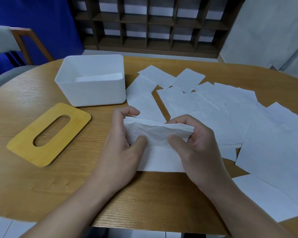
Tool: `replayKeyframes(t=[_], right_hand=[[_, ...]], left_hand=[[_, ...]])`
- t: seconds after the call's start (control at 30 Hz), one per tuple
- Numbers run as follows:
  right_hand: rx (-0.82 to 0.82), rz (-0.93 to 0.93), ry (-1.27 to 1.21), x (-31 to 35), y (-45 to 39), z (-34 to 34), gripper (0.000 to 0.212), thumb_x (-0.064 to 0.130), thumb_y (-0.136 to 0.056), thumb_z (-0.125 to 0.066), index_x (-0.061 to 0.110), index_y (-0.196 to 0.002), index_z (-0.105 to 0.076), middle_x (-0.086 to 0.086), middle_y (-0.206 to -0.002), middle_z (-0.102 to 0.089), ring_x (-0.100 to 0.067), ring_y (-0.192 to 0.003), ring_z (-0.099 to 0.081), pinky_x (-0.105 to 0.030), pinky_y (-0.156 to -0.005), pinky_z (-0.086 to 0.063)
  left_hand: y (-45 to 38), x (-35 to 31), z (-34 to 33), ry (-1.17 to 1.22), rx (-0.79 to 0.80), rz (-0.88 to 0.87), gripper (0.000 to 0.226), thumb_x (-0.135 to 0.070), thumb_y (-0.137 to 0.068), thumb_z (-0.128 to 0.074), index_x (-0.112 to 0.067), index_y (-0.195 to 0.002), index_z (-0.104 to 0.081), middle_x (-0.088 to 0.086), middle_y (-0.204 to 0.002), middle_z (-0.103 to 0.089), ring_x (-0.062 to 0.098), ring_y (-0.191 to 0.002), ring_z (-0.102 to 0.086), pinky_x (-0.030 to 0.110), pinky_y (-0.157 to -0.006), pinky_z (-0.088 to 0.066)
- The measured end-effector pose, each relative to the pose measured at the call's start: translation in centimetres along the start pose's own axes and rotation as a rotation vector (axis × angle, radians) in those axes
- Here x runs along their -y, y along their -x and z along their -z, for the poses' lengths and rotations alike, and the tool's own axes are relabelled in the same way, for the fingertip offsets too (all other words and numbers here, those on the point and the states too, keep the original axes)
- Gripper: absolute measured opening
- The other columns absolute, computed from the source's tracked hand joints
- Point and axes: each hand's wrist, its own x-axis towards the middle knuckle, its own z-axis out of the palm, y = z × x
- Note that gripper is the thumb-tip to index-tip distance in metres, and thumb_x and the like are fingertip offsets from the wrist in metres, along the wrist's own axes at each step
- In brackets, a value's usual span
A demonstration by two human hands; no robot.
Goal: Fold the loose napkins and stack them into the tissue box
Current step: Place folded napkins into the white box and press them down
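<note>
Over a rounded wooden table (41, 186), a person works left to right: a yellow bamboo lid with an oval slot (49, 133) lies flat, and behind it stands the open white plastic tissue box (91, 93), a few folded sheets already inside. Forward and left of the hands, the box sits nearer the left hand (122, 141). Both it and the right hand (193, 141) pinch a folded white embossed napkin (156, 133), its long axis running side to side. Loose white napkins (248, 117) spread flat to the right.
</note>
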Motion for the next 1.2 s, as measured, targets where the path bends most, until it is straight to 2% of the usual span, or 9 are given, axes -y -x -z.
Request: replayKeyframes(t=[0.1, 0.2, 0.33, 0.53, 0.73, 0.9, 1.0, 1.07, 1.2], right_hand=[[-0.001, 0.007, 0.010, 0.1, 0.0, 0.1, 0.021, 0.003, -0.101, -0.069, 0.022, -0.104, -0.077, 0.004, -0.093, -0.075, -0.015, -0.087, -0.072, -0.034, -0.064, -0.059], [-0.017, -0.004, -0.048, 0.4, -0.1, 0.2, 0.018, 0.005, -0.102, -0.071, 0.020, -0.111, -0.076, 0.000, -0.098, -0.078, -0.015, -0.090, -0.076, -0.039, -0.069, -0.065], [-0.081, -0.018, -0.159, 1.4, -0.2, -0.1, 0.024, 0.011, -0.104, -0.073, 0.016, -0.127, -0.071, 0.003, -0.117, -0.083, -0.018, -0.105, -0.081, -0.034, -0.083, -0.068], [-0.300, -0.053, -0.051, 3.5, -1.6, -1.3, 0.011, 0.021, -0.105, -0.074, 0.026, -0.114, -0.075, 0.009, -0.101, -0.084, -0.021, -0.067, -0.078, -0.035, -0.075, -0.064], [-0.323, -0.075, -0.088, 6.1, -4.6, -4.0, 0.030, 0.022, -0.103, -0.078, 0.031, -0.126, -0.061, 0.006, -0.104, -0.082, -0.019, -0.069, -0.082, -0.021, -0.068, -0.061], [-0.243, -0.011, 0.008, 8.2, -7.3, -6.7, 0.009, 0.014, -0.103, -0.076, 0.020, -0.105, -0.070, 0.007, -0.104, -0.077, -0.014, -0.073, -0.082, -0.012, -0.068, -0.056], [-0.213, 0.069, 0.093, 9.2, -9.8, -8.2, 0.009, 0.014, -0.104, -0.075, 0.023, -0.102, -0.073, 0.010, -0.101, -0.077, -0.010, -0.077, -0.081, -0.010, -0.069, -0.053], [-0.210, 0.143, 0.186, 9.4, -11.7, -9.1, 0.008, 0.019, -0.104, -0.075, 0.028, -0.103, -0.075, 0.013, -0.099, -0.076, -0.007, -0.086, -0.077, -0.014, -0.072, -0.055], [-0.144, 0.277, 0.461, 8.7, -15.0, -10.9, 0.007, 0.032, -0.106, -0.071, 0.031, -0.111, -0.075, 0.021, -0.108, -0.073, -0.002, -0.110, -0.065, -0.024, -0.097, -0.054]], left_hand=[[0.1, 0.0, -0.1, -0.080, -0.035, -0.020, 0.049, -0.008, -0.099, -0.070, -0.039, -0.130, -0.048, -0.017, -0.077, -0.056, 0.021, -0.061, -0.050, 0.042, -0.062, -0.046], [-0.1, -0.2, 0.2, -0.020, -0.047, -0.043, 0.051, -0.006, -0.100, -0.072, -0.036, -0.134, -0.048, -0.002, -0.111, -0.067, 0.033, -0.090, -0.066, 0.063, -0.082, -0.056], [-0.7, -1.7, 1.1, 0.096, -0.100, -0.013, 0.056, 0.000, -0.102, -0.070, -0.036, -0.139, -0.047, 0.000, -0.111, -0.076, 0.026, -0.103, -0.076, 0.064, -0.092, -0.061], [-1.3, -3.9, 3.2, 0.113, -0.120, 0.029, 0.061, -0.022, -0.106, -0.072, -0.046, -0.147, -0.033, -0.017, -0.115, -0.076, 0.015, -0.090, -0.080, 0.042, -0.079, -0.068], [-3.2, -3.6, 5.9, 0.069, -0.195, -0.053, 0.021, -0.008, -0.106, -0.070, -0.025, -0.116, -0.065, -0.001, -0.090, -0.077, 0.019, -0.077, -0.077, 0.050, -0.066, -0.059], [-5.4, -3.1, 9.2, -0.027, -0.352, -0.117, 0.018, -0.009, -0.105, -0.070, -0.027, -0.109, -0.070, -0.009, -0.088, -0.070, 0.015, -0.069, -0.059, 0.018, -0.061, -0.044], [-6.7, -2.8, 10.8, -0.212, -0.392, -0.170, 0.018, -0.021, -0.108, -0.067, -0.035, -0.120, -0.068, -0.021, -0.119, -0.067, 0.009, -0.106, -0.061, 0.016, -0.082, -0.047], [-7.7, -2.0, 11.6, -0.346, -0.405, -0.174, 0.021, -0.031, -0.110, -0.063, -0.036, -0.130, -0.066, -0.023, -0.130, -0.063, 0.004, -0.129, -0.048, 0.028, -0.104, -0.041], [-9.4, -0.6, 12.3, -0.565, -0.413, -0.124, 0.032, -0.045, -0.111, -0.058, -0.033, -0.140, -0.064, -0.016, -0.139, -0.061, 0.016, -0.142, -0.035, 0.040, -0.121, -0.021]])
